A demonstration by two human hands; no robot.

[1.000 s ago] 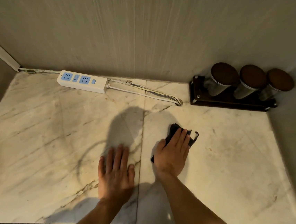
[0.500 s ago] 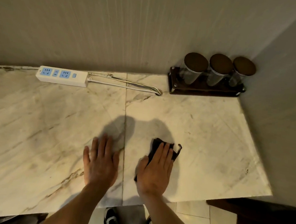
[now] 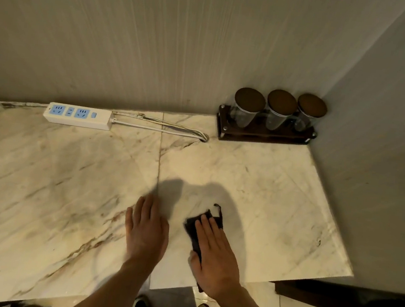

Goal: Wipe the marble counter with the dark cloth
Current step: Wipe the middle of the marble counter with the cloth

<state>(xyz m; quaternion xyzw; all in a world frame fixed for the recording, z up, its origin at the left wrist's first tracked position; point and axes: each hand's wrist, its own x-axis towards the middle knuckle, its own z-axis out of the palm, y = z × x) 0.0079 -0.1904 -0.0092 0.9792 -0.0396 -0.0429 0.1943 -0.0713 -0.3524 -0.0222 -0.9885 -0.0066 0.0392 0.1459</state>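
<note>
Right hand [image 3: 214,256] has dragged dark cloth [image 3: 195,229] nearer counter [image 3: 278,197] edge.

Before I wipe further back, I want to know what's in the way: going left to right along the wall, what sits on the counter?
Power strip → loose cable → rack of three jars.

I had only the one head view, looking steeply down and forward from above the near edge of the counter [image 3: 255,183]. It faced the far wall [image 3: 182,40], sat close over both forearms, and took in the right-hand corner.
</note>
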